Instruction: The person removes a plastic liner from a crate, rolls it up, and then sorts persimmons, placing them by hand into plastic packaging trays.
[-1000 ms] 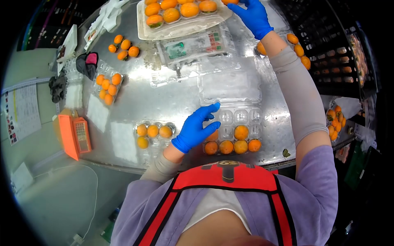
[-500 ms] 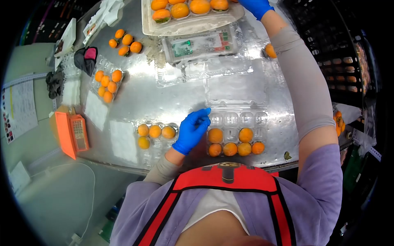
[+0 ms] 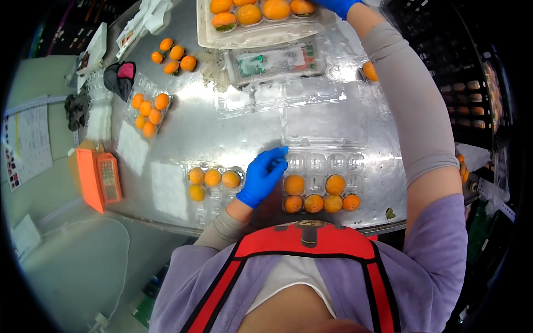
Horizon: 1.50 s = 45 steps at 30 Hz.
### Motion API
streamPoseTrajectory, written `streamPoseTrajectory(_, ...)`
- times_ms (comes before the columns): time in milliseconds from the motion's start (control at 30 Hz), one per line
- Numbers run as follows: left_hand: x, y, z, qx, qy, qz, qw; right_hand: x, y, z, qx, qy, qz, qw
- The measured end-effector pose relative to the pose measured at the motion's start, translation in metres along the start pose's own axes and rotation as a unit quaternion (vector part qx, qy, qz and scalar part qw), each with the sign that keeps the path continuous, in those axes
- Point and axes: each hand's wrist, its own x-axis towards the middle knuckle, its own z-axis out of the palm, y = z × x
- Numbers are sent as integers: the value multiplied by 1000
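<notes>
My left hand (image 3: 263,176), in a blue glove, is at the left edge of an open clear plastic clamshell box (image 3: 315,162). Its fingers are curled, with the fingertips at the box's hinge side. Several persimmons (image 3: 333,203) fill the box's near row, and two more sit in the row behind. At the top edge my right hand (image 3: 337,4), also gloved in blue, reaches over the right side of a pale tray (image 3: 261,38) of large persimmons (image 3: 276,9). The frame cuts off its fingers.
Left of my left hand is another clear box with several persimmons (image 3: 212,177). A third filled box (image 3: 147,115), loose persimmons (image 3: 176,53) and an orange device (image 3: 100,176) lie farther left. A labelled clear lid (image 3: 277,62) lies before the tray. Black crates (image 3: 444,61) stand at right.
My right hand has shifted left, further over the pale tray. My left hand stays at the clamshell box. The whole view has moved slightly.
</notes>
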Motion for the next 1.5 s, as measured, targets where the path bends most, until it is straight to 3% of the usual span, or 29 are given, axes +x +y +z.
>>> streamPoseTrajectory(33, 0, 0, 0, 1, -1, 1, 1000, -5, 5, 3, 109, 61, 19, 992)
streamPoseTrajectory(67, 0, 0, -1, 7, -1, -4, 1000, -8, 11, 7, 109, 63, 19, 992)
streamPoseTrajectory(133, -1, 1, 0, 13, -1, -7, 1000, -11, 19, 3, 391, 136, 71, 907)
streamPoseTrajectory(167, -2, 1, 1, 6, 3, -6, 1000, -22, 25, -9, 447, 122, 101, 880)
streamPoseTrajectory(300, -3, 4, 4, 8, -1, 5, 1000, -47, 59, -27, 383, 178, 130, 897)
streamPoseTrajectory(600, -2, 19, 13, 67, -20, 1, 998, -109, 47, -36, 430, 189, 158, 869)
streamPoseTrajectory(1133, -19, 21, 4, 29, 9, 0, 1000, -105, -10, -37, 478, 96, 124, 864)
streamPoseTrajectory(1500, -13, 24, -12, -78, -26, -15, 996, -94, -61, -54, 411, 54, 96, 905)
